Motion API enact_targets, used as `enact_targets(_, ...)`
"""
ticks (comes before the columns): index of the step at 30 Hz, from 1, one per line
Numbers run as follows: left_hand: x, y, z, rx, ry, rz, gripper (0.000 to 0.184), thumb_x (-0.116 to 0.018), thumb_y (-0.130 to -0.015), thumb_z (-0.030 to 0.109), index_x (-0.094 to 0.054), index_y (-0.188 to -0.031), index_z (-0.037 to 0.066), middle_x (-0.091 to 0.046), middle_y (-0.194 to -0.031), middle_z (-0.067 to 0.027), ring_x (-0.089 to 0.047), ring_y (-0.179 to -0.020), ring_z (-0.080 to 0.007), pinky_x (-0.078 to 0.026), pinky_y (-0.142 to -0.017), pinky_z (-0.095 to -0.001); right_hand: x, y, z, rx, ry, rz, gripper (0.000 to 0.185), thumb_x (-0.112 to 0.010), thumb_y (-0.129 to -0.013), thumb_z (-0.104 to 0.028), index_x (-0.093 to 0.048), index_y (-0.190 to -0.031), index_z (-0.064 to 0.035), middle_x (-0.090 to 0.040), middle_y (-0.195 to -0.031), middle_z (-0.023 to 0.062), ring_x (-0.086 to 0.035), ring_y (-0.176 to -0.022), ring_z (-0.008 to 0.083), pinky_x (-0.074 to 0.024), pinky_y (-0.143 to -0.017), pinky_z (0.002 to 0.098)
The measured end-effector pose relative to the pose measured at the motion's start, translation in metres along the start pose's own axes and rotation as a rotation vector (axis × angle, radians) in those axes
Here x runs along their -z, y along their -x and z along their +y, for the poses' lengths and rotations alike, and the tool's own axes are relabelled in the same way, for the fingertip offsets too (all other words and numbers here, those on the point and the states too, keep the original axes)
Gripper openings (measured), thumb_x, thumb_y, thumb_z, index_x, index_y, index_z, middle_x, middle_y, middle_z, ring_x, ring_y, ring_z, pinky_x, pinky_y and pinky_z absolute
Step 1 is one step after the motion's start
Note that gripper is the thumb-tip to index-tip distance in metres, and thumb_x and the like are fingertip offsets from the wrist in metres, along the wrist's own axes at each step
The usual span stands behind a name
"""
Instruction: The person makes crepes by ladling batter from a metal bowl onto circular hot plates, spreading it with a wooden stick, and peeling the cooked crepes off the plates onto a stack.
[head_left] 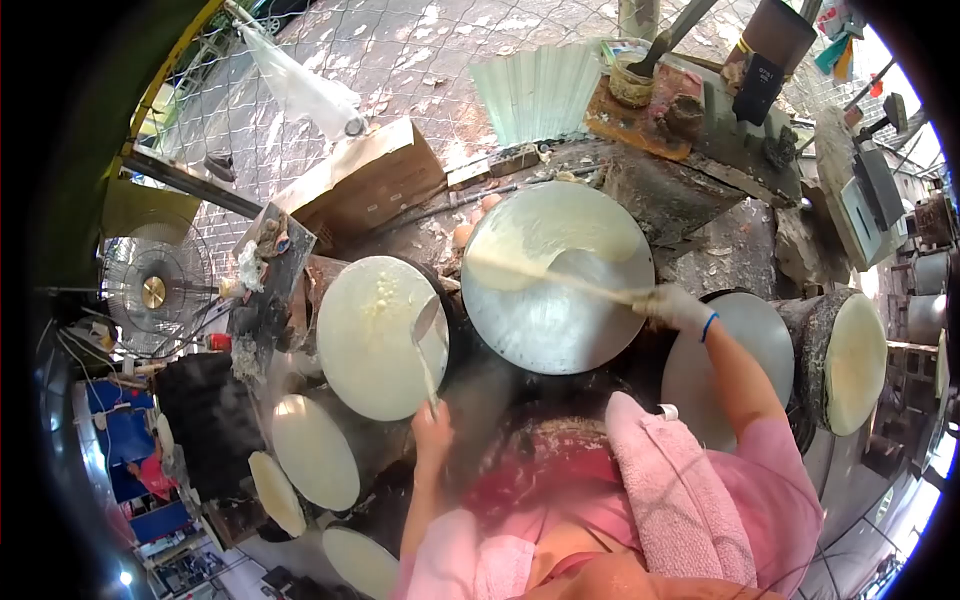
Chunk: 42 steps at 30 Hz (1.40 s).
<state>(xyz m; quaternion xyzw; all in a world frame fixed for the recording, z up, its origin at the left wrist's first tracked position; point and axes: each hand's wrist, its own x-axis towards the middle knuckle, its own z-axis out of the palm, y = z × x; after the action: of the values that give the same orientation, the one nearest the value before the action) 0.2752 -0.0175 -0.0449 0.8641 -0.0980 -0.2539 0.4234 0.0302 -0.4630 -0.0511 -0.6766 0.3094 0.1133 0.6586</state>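
Note:
My right hand point(677, 308), with a blue band at the wrist, grips a long pale stick-like spreader point(600, 285), blurred by motion. It reaches over the round metal griddle point(555, 335) in the middle, where pale wet batter point(550, 215) coats the far part and the near part is bare metal. My left hand point(432, 430) is closed round the handle of a metal spatula point(426, 345). The spatula's head lies over the left griddle's pale round sheet of batter point(365, 340), which has small yellowish bubbles near its far side.
More round griddles stand around me: a bare-looking one point(745, 350) under my right forearm, a coated one point(856, 365) far right, several coated ones point(316, 450) at lower left. Behind are a cardboard box point(365, 190), a wire fence point(420, 70) and a fan point(155, 290).

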Motion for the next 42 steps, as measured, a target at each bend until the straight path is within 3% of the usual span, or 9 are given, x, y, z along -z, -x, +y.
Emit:
enact_targets(2,0.003,-0.019,-0.027,-0.077,-0.076,0.021,0.023,-0.055,-0.097,0.022,-0.051,-0.083,0.004,-0.046,-0.060,-0.0001,-0.043,-0.044,-0.0090,-0.034,-0.041,-0.0280,0.012,-0.033,0.014,0.111,0.008,0.224,0.041,-0.064,-0.094,-0.032,-0.062,-0.133,-0.0168,-0.055,-0.068,-0.0038,-0.045,-0.053,0.0067,-0.0398,-0.050,0.0242)
enact_targets(11,-0.023,-0.104,0.024,-0.301,-0.384,0.021,0.024,-0.058,-0.093,0.019,-0.052,-0.086,-0.004,-0.059,-0.076,-0.0290,-0.058,-0.070,-0.0459,-0.046,-0.063,-0.0470,0.007,-0.001,0.011,-0.175,-0.037,-0.084,0.041,-0.067,-0.093,-0.028,-0.063,-0.132,-0.0162,-0.046,-0.063,-0.0076,-0.039,-0.053,0.0053,-0.0317,-0.048,0.0228)
enact_targets(14,-0.035,-0.121,0.034,-0.374,-0.528,-0.013,0.023,-0.058,-0.092,0.019,-0.052,-0.089,-0.002,-0.061,-0.078,-0.0288,-0.060,-0.077,-0.0481,-0.047,-0.065,-0.0506,0.021,-0.027,0.025,0.017,-0.057,0.179,0.043,-0.067,-0.093,-0.029,-0.061,-0.133,-0.0150,-0.049,-0.067,-0.0084,-0.041,-0.058,0.0041,-0.0358,-0.053,0.0216)
enact_targets(22,0.006,-0.049,0.046,-0.349,-0.856,-0.269,0.017,-0.055,-0.093,0.015,-0.050,-0.098,0.000,-0.064,-0.081,-0.0273,-0.062,-0.080,-0.0481,-0.050,-0.070,-0.0558,-0.018,-0.015,0.031,-0.236,-0.055,-0.217,0.029,-0.066,-0.093,-0.030,-0.070,-0.114,-0.0117,-0.048,-0.060,-0.0058,-0.037,-0.048,0.0050,-0.0274,-0.040,0.0239)
enact_targets(25,0.014,-0.014,0.015,-0.323,-0.885,-0.356,0.017,-0.055,-0.093,0.016,-0.049,-0.097,0.000,-0.063,-0.079,-0.0284,-0.062,-0.078,-0.0493,-0.049,-0.068,-0.0568,-0.044,0.044,0.025,-0.287,-0.159,-0.158,0.041,-0.069,-0.091,-0.022,-0.064,-0.131,-0.0161,-0.052,-0.066,-0.0073,-0.041,-0.052,0.0035,-0.0322,-0.045,0.0215)
enact_targets(27,0.007,0.013,0.017,-0.213,-0.892,-0.463,0.019,-0.046,-0.094,0.018,-0.049,-0.097,-0.001,-0.066,-0.082,-0.0301,-0.065,-0.077,-0.0465,-0.051,-0.071,-0.0569,-0.061,0.091,0.009,-0.344,-0.092,-0.055,0.051,-0.071,-0.088,-0.018,-0.058,-0.137,-0.0159,-0.054,-0.069,-0.0074,-0.045,-0.055,0.0034,-0.0353,-0.048,0.0199)
enact_targets(33,0.014,-0.003,0.010,-0.433,-0.404,-0.654,0.020,-0.060,-0.092,0.021,-0.055,-0.096,0.002,-0.063,-0.076,-0.0283,-0.063,-0.069,-0.0441,-0.049,-0.060,-0.0469,-0.224,0.082,0.057,-0.117,-1.056,0.102,0.031,-0.062,-0.095,-0.029,-0.064,-0.115,-0.0061,-0.056,-0.072,-0.0038,-0.046,-0.053,0.0062,-0.0389,-0.046,0.0195)
enact_targets(35,0.037,-0.003,0.033,-0.327,-0.174,-0.580,0.016,-0.060,-0.095,0.018,-0.057,-0.092,0.003,-0.052,-0.060,-0.0107,-0.049,-0.056,-0.0133,-0.043,-0.054,-0.0328,-0.264,0.052,-0.009,-0.142,-1.089,0.076,0.032,-0.060,-0.096,-0.036,-0.064,-0.109,-0.0076,-0.058,-0.071,-0.0024,-0.046,-0.050,0.0060,-0.0376,-0.044,0.0206)
enact_targets(42,0.112,-0.040,0.006,-0.339,0.150,-0.381,0.017,-0.057,-0.098,0.015,-0.054,-0.086,0.003,-0.046,-0.065,0.0045,-0.040,-0.059,-0.0034,-0.035,-0.051,-0.0235,-0.385,-0.098,-0.025,-0.311,-0.241,0.657,0.043,-0.054,-0.097,-0.045,-0.064,-0.110,-0.0053,-0.066,-0.074,0.0098,-0.063,-0.059,0.0193,-0.0490,-0.058,0.0356)
